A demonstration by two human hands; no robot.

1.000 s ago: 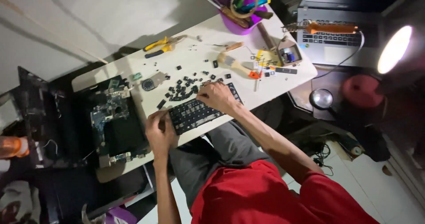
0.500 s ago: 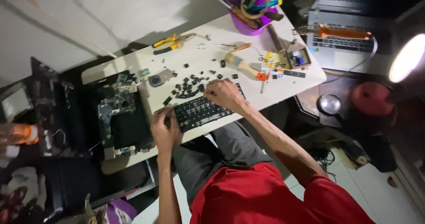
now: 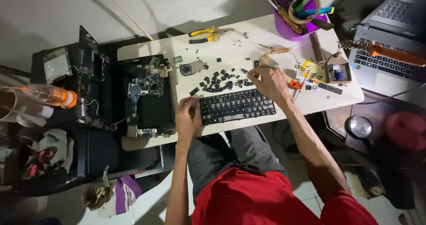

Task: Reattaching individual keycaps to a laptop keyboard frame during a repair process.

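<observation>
A black keyboard (image 3: 235, 107) with several keys missing lies at the near edge of the white table (image 3: 266, 34). My left hand (image 3: 188, 118) grips its left end. My right hand (image 3: 268, 80) hovers at the keyboard's upper right corner, fingertips pinched together beside several loose black keycaps (image 3: 217, 78) scattered just beyond the keyboard. Whether a keycap sits between those fingers is too small to tell.
An opened laptop base with a bare circuit board (image 3: 148, 91) lies left of the keyboard, with a small fan (image 3: 191, 67) beside it. Yellow pliers (image 3: 202, 34), a purple cup of tools (image 3: 295, 11), a brush (image 3: 275, 63) and small parts lie further back. A second laptop (image 3: 390, 65) stands at the right, a bottle (image 3: 49, 96) at the left.
The view has shifted and the table sits more to the right in it. Both hands stay at the keyboard; my right hand has edged toward its upper right corner.
</observation>
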